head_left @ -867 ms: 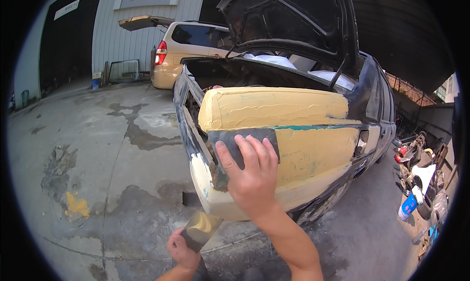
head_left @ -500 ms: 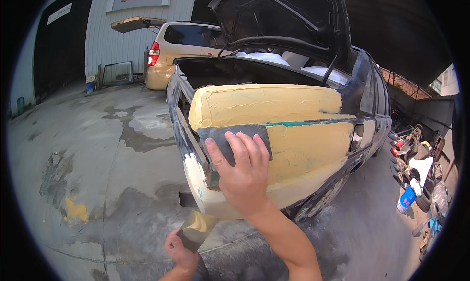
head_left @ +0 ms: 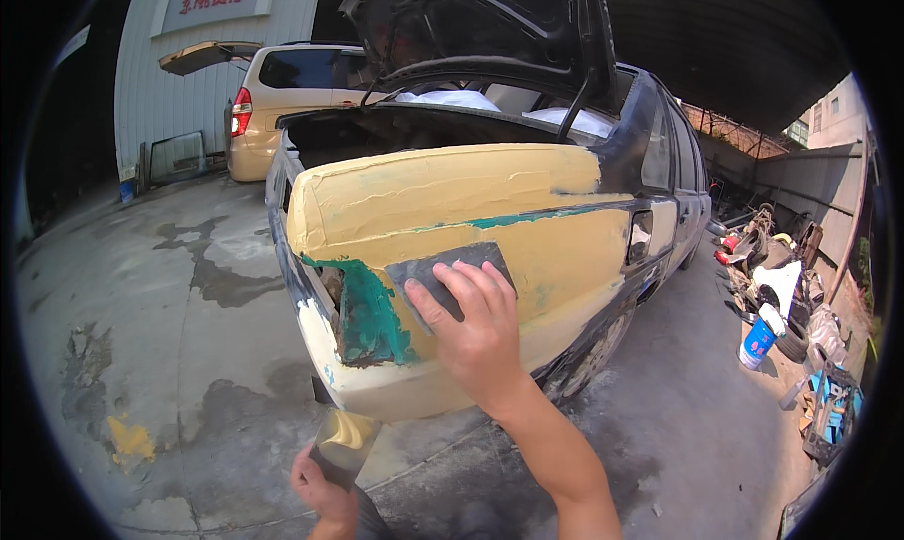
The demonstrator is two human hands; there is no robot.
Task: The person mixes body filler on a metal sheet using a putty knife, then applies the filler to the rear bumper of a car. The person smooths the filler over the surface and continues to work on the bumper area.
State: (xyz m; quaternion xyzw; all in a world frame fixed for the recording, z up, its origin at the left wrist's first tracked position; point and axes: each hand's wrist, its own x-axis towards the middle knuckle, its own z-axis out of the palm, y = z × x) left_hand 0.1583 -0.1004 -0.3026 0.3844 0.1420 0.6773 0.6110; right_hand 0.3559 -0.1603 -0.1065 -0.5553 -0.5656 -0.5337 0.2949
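My right hand (head_left: 476,328) presses a dark grey flat spreader (head_left: 435,265) against the car's rear side panel (head_left: 565,276), fingers laid over its face and thumb at the near-left edge. Yellow body filler (head_left: 443,182) coats the panel, smooth below and ridged along the top. Left of the spreader a bare green patch (head_left: 367,314) shows beside the tail-light opening. Lower down, below the bumper corner, my left hand (head_left: 322,488) grips a dark flat plate (head_left: 347,451) by its edge. A dab of yellow filler (head_left: 348,429) lies on that plate.
The car's raised trunk lid (head_left: 480,32) stands above the panel. Behind it is a gold van (head_left: 301,74) with its tailgate up. Scrap parts and a blue-and-white bucket (head_left: 756,344) lie along the right side. Dried yellow filler (head_left: 130,438) marks the concrete floor at left.
My right hand has slid the spreader rightward along the panel, and the green patch now shows behind it. The view has shifted, so the car sits further left. My left hand still holds the plate.
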